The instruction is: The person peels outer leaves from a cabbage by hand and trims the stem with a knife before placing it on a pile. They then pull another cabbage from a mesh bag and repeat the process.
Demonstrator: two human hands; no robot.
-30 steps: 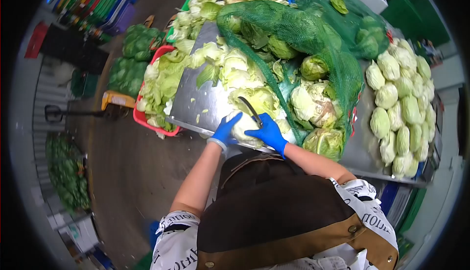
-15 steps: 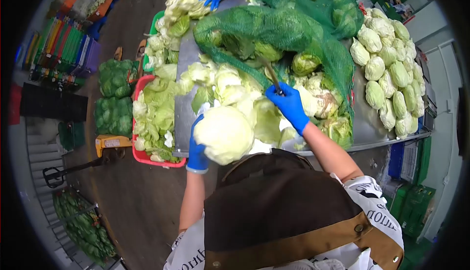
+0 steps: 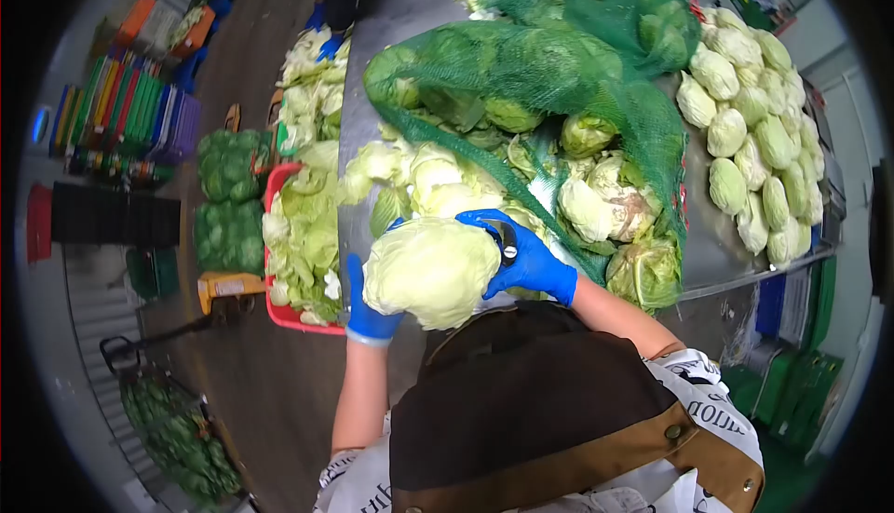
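Your two blue-gloved hands [image 3: 533,266], one pale cabbage [image 3: 430,273] between them, one knife [image 3: 508,241], one red crate [image 3: 300,325], two green mesh sacks [image 3: 229,236] just beyond one yellow pallet jack [image 3: 229,287], over a dozen trimmed cabbages [image 3: 775,143] at your right.

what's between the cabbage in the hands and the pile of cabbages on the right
In the head view: the right hand, then the green net with cabbages, then a bare strip of metal table.

A bare strip of counter [image 3: 708,245] between the green net sack [image 3: 521,57] and the cabbage pile [image 3: 768,141] gives a hand room to pass, as does the counter's far left part, but the sack bars the way ahead of the right hand [image 3: 535,262] and loose leaves [image 3: 438,182] crowd beyond the held cabbage [image 3: 430,271].
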